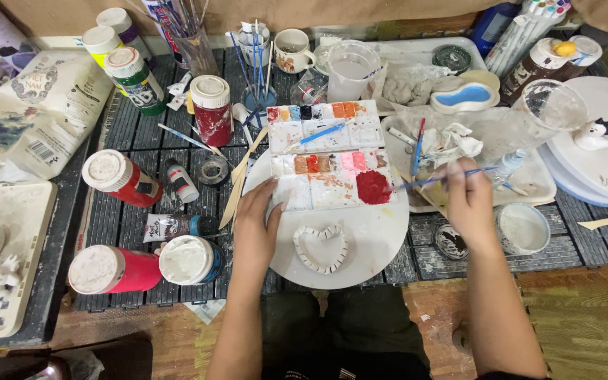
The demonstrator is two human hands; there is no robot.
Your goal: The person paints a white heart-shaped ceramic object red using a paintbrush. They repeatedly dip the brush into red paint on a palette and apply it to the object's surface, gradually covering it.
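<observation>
On the round board [381, 239] lie one clay heart [323, 248] and, above it, one palette [332, 181]. The left hand [256, 225] rests open beside the heart; the right hand [469, 200] pinches one brush [434, 180], its tip seemingly in red paint

Left hand [256, 226] flat (right hand [470, 204] pinched)

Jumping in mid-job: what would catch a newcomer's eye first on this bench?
The red paint pool on the palette at centre, where the right hand dips a blue brush. Below it, a white heart-shaped clay piece lies on the round board, beside the left hand.
</observation>
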